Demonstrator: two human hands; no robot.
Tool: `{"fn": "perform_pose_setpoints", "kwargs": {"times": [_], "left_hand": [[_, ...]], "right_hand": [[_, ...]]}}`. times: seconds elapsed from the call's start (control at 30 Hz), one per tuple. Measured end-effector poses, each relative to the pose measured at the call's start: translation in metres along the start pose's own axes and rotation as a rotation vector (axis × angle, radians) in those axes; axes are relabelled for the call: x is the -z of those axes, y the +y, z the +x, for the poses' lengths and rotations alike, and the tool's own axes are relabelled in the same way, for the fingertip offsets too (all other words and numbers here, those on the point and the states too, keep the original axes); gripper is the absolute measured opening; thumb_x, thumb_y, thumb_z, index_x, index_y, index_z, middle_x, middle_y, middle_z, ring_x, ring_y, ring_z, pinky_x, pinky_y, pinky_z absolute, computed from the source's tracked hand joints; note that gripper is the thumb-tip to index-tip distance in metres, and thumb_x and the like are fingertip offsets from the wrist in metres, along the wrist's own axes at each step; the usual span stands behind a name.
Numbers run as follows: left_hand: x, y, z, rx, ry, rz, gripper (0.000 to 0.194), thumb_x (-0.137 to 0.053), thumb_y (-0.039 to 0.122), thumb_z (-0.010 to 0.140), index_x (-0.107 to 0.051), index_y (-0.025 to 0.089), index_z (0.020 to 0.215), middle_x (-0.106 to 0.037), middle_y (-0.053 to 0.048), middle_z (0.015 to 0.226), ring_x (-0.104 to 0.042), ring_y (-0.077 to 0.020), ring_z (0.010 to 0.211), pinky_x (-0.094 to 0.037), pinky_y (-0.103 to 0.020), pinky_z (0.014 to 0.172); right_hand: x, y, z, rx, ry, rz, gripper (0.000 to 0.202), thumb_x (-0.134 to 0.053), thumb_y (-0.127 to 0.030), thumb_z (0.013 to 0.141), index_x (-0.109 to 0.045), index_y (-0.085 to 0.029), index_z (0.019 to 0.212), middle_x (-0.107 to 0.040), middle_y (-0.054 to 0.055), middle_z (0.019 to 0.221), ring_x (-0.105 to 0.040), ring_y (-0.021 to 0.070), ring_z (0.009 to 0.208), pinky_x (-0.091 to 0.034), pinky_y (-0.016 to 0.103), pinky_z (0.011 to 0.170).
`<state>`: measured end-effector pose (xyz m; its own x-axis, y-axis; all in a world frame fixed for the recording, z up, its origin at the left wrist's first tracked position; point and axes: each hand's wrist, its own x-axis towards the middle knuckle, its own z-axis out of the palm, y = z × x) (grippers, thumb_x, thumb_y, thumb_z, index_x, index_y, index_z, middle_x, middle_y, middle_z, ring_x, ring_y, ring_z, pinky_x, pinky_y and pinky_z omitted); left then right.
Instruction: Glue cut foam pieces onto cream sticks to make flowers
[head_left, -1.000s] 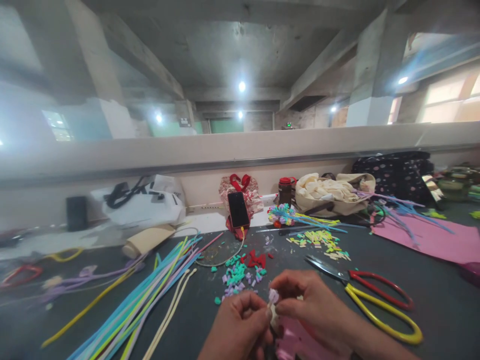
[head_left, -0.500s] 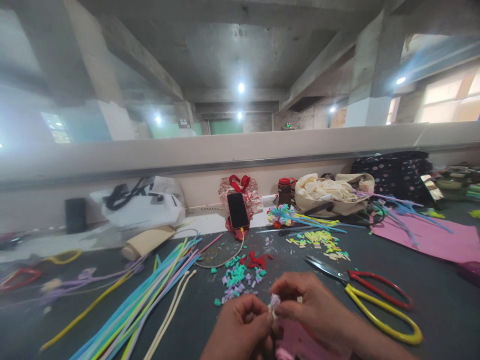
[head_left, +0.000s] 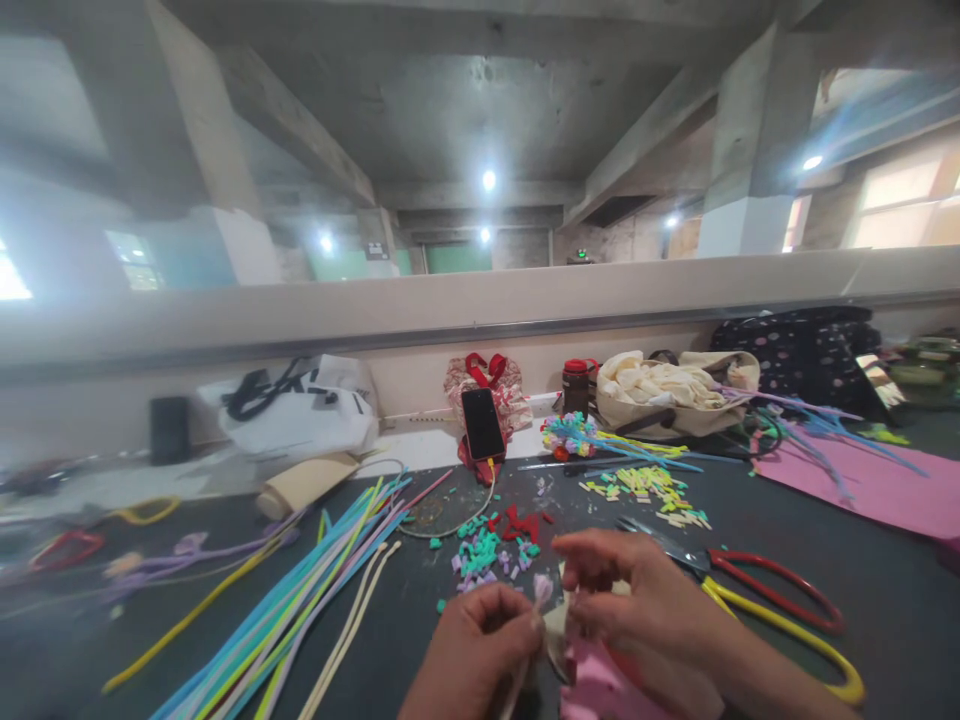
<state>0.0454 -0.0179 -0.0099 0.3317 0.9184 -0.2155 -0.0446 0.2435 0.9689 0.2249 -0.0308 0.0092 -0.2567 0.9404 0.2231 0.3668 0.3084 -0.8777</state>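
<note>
Hold the small lilac flower-like tuft [head_left: 543, 588], probably light and crushable, by its thin pale stem [head_left: 515, 690], pinched in left grip [head_left: 480, 640] beside spread right grip [head_left: 637, 592].

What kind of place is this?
Looks like a craft workshop, probably hand assembly: a bundle of long colored stems and scattered small cut pieces on a dark worktop, with large scissors nearby. Bare ceiling beams suggest an industrial building.

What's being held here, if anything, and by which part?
The left grip pinches a small lilac piece just below its bunched top. Whether the right grip holds anything can't be told.
</note>
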Motion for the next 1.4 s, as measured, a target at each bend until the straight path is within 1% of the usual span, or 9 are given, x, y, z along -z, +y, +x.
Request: {"fn": "perform_pose_setpoints", "kwargs": {"times": [0.23, 0.37, 0.57, 0.73, 0.9, 1.03, 1.1, 1.23, 1.4], "left_hand": [[0.006, -0.007, 0.005, 0.040, -0.099, -0.262, 0.041, -0.078, 0.040, 0.036, -0.049, 0.015, 0.051, -0.050, 0.005, 0.040, -0.040, -0.0051, 0.035, -0.028, -0.018, 0.040], [0.009, -0.002, -0.001, 0.128, -0.153, -0.206, 0.036, -0.075, 0.040, 0.046, -0.049, 0.016, 0.054, -0.044, 0.007, 0.033, -0.029, -0.0010, 0.026, -0.016, -0.015, 0.033], [0.010, 0.000, 0.000, 0.133, -0.206, -0.194, 0.042, -0.072, 0.048, 0.046, -0.045, 0.017, 0.054, -0.039, 0.009, 0.027, -0.027, -0.0013, 0.022, -0.016, -0.014, 0.029], [0.013, 0.002, 0.004, 0.114, -0.135, -0.152, 0.040, -0.069, 0.048, 0.051, -0.047, 0.016, 0.055, -0.043, 0.007, 0.031, -0.026, -0.0006, 0.021, -0.010, -0.014, 0.027], [0.011, 0.002, 0.003, 0.109, -0.146, -0.160, 0.035, -0.069, 0.041, 0.053, -0.047, 0.015, 0.057, -0.050, 0.006, 0.041, -0.027, 0.0005, 0.025, -0.010, -0.015, 0.029], [0.000, -0.008, 0.008, 0.082, -0.107, -0.076, 0.031, -0.067, 0.039, 0.055, -0.050, 0.014, 0.061, -0.057, 0.002, 0.051, -0.036, -0.0015, 0.033, -0.019, -0.014, 0.033], [-0.005, -0.012, 0.012, 0.097, -0.075, -0.022, 0.033, -0.065, 0.041, 0.055, -0.052, 0.013, 0.064, -0.060, 0.000, 0.057, -0.048, -0.0062, 0.042, -0.029, -0.015, 0.037], [-0.010, -0.013, 0.014, 0.117, -0.045, 0.004, 0.033, -0.060, 0.044, 0.057, -0.050, 0.015, 0.069, -0.064, -0.004, 0.069, -0.059, -0.0149, 0.059, -0.038, -0.020, 0.044], [-0.010, -0.010, 0.013, 0.110, -0.021, 0.061, 0.024, -0.054, 0.038, 0.064, -0.047, 0.016, 0.068, -0.065, -0.004, 0.069, -0.059, -0.0132, 0.059, -0.039, -0.020, 0.046]], "right_hand": [[-0.011, 0.005, 0.001, -0.058, -0.044, 0.193, 0.035, -0.052, -0.005, 0.062, -0.063, -0.019, 0.092, -0.061, -0.003, 0.068, -0.055, 0.0108, 0.062, -0.040, 0.019, 0.056], [-0.017, 0.008, -0.001, -0.085, -0.014, 0.251, 0.027, -0.054, -0.009, 0.064, -0.065, -0.019, 0.088, -0.059, -0.004, 0.065, -0.052, 0.0100, 0.060, -0.038, 0.019, 0.055], [-0.014, 0.010, 0.002, -0.074, -0.020, 0.260, 0.021, -0.055, -0.015, 0.069, -0.064, -0.018, 0.088, -0.063, -0.002, 0.069, -0.054, 0.0106, 0.060, -0.039, 0.019, 0.055], [0.004, 0.000, -0.003, -0.106, -0.036, -0.012, 0.016, -0.050, -0.021, 0.073, -0.061, -0.017, 0.084, -0.064, 0.000, 0.071, -0.057, 0.0126, 0.061, -0.039, 0.020, 0.053], [0.002, -0.001, -0.039, -0.107, 0.012, -0.570, 0.010, -0.055, -0.027, 0.068, -0.060, -0.019, 0.073, -0.060, 0.000, 0.070, -0.053, 0.0143, 0.063, -0.035, 0.022, 0.056], [-0.011, 0.009, -0.059, -0.111, -0.039, -0.759, 0.034, -0.063, -0.029, 0.057, -0.059, -0.022, 0.091, -0.058, 0.005, 0.088, -0.052, 0.0213, 0.080, -0.037, 0.026, 0.066], [-0.014, 0.013, -0.060, -0.129, -0.033, -0.794, 0.037, -0.061, -0.027, 0.058, -0.058, -0.022, 0.094, -0.057, 0.006, 0.091, -0.051, 0.0223, 0.083, -0.037, 0.027, 0.070], [-0.011, 0.012, -0.056, -0.136, -0.028, -0.686, 0.022, -0.054, -0.028, 0.067, -0.062, -0.022, 0.086, -0.058, 0.004, 0.086, -0.052, 0.0184, 0.079, -0.037, 0.025, 0.069], [0.008, 0.011, -0.056, -0.181, -0.027, -0.309, 0.021, -0.055, -0.033, 0.069, -0.065, -0.020, 0.081, -0.060, 0.002, 0.081, -0.054, 0.0178, 0.074, -0.039, 0.025, 0.066]]}}
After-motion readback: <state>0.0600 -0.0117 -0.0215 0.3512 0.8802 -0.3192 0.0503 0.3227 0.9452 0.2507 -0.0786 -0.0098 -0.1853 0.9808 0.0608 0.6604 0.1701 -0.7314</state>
